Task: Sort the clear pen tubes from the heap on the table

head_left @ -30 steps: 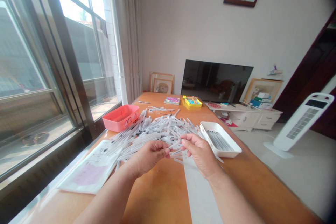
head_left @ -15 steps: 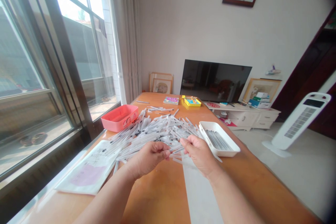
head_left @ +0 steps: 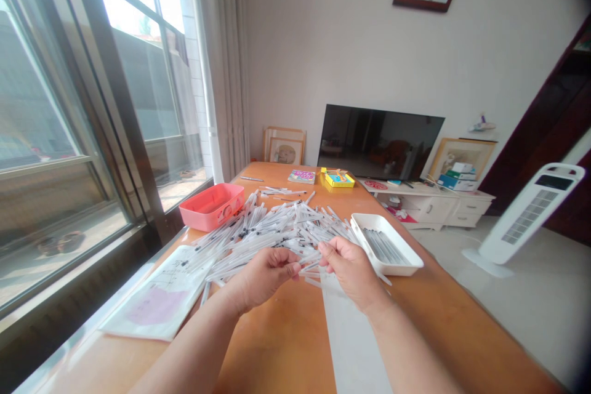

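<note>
Both hands at the near edge of the pen-part heap, a slim tube pinched between them; only the right-hand grip has shifted.

Wooden table (head_left: pixel 272 345) holds a wide heap of clear pen parts (head_left: pixel 277 228); white tray (head_left: pixel 409 269) to its right with dark-cored tubes (head_left: pixel 383 243) lined up inside, red basket (head_left: pixel 198 220) at its left. Right hand (head_left: pixel 348 261) is curled tighter than a second ago, thumb on bent fingers; left hand (head_left: pixel 268 274) unchanged, thumb and forefinger together. Both seem to grip the slim tube (head_left: pixel 308 257), which spans the gap just above the heap; exact contact blurs into the parts behind. Tray contents look the same, so handling of this piece looks unfinished.
</note>
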A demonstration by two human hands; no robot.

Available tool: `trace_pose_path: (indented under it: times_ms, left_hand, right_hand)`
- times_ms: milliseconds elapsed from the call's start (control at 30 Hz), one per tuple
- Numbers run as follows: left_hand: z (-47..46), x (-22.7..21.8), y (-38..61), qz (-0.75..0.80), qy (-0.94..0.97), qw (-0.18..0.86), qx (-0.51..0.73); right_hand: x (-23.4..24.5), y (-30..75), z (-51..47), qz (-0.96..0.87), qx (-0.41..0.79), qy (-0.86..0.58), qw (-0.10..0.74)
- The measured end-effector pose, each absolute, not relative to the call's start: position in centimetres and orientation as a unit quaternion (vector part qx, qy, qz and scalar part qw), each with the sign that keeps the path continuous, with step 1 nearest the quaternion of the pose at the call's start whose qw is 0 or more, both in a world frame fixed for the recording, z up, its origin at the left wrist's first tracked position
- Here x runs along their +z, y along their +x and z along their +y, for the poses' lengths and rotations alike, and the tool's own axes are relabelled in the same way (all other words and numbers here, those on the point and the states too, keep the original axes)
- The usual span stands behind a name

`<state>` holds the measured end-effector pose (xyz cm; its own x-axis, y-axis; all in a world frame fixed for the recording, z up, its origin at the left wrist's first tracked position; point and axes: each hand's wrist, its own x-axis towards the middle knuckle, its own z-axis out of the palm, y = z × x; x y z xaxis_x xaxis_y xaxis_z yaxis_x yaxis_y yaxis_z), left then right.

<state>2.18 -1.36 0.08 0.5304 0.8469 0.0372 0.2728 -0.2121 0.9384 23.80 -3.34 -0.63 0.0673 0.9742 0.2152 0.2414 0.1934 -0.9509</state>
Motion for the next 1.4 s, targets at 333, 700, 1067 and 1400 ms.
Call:
trace_pose_path:
  times_ms: [333, 700, 1067, 1400]
  left_hand:
    - [-1.32, 0.02, 2.18, 0.392, 0.719, 0.497, 0.286]
    - [-1.55, 0.17, 2.44, 0.392, 0.735, 0.473, 0.286]
    - [-1.54, -0.07, 2.56, 0.391, 0.73, 0.475, 0.297]
    - [-1.71, 0.3, 2.54, 0.4, 0.712, 0.503, 0.285]
  right_hand:
    - [-0.45, 23.63, -3.47, -0.564, 0.387, -0.506, 0.525]
    - [-0.92, 23.48, -3.25, -0.553, 0.354, -0.527, 0.539]
    - [-1.17, 23.43, -3.16, -0.553, 0.333, -0.542, 0.538]
    - [-0.73, 23.46, -3.3, -0.538, 0.42, -0.482, 0.55]
